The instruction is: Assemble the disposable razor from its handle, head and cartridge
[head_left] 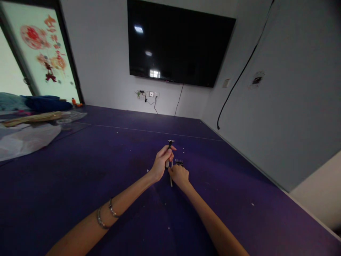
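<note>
My left hand (160, 161) is closed around a small T-headed tool (171, 143) with a dark neck and a handle that looks partly pale. The tool stands roughly upright, its flat, light head above my fingers. Close beside it, to the right and lower, my right hand (179, 175) is curled near the purple surface (128, 199). A thin pale stick (171, 183) runs past its thumb side, apparently held there. Just beyond its knuckles shows a small dark piece with pale edges (179, 162); its kind is unclear, and my fingers hide its lower part.
Small white bits (183, 150) are scattered over the surface. Clear plastic bags (29, 140) and folded dark blue cloth (49, 103) lie at the far left. A black cable (237, 80) hangs down the right wall. A television (181, 42) hangs above sockets (151, 94) on the back wall.
</note>
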{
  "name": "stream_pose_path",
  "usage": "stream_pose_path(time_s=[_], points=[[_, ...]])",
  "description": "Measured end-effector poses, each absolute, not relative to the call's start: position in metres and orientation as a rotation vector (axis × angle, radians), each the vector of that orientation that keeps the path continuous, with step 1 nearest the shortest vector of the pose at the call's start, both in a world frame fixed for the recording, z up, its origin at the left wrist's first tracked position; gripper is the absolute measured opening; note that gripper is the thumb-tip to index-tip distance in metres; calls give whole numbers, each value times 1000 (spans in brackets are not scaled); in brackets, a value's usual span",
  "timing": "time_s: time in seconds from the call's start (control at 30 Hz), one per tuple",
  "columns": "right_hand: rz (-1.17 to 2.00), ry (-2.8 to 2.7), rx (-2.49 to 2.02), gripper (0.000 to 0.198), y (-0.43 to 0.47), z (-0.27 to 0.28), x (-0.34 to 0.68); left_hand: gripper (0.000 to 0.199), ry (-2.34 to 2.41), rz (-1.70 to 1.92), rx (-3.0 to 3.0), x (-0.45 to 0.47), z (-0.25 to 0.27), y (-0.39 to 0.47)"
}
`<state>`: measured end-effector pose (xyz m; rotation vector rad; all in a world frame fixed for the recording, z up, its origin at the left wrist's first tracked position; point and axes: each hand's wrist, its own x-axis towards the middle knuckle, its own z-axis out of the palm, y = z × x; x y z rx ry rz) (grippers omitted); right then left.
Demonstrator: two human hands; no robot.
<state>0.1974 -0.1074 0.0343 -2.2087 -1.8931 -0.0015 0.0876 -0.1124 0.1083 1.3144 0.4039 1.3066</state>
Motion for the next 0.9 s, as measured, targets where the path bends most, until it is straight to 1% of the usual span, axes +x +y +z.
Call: stream_pose_path(time_s=[0.13,0.3,0.37,0.53,0.7,0.9], points=[[27,-1854,-2240,42,-105,46,208,18,402,1311,1328,88,109,-113],[77,-1808,-2243,28,-93,60,249,18,396,1293,1329,88,102,-110],[87,-1867,-2186,27,-89,58,264,18,393,1285,1329,89,98,-108],[100,-2055,-1994,32,-83,47,278,20,393,1255,1339,90,90,-105],[144,-2118,-1979,30,-79,46,276,24,424,1231,1328,90,90,-106],[112,-2125,-1926,25,-74,45,276,24,434,1221,1363,90,85,-103]])
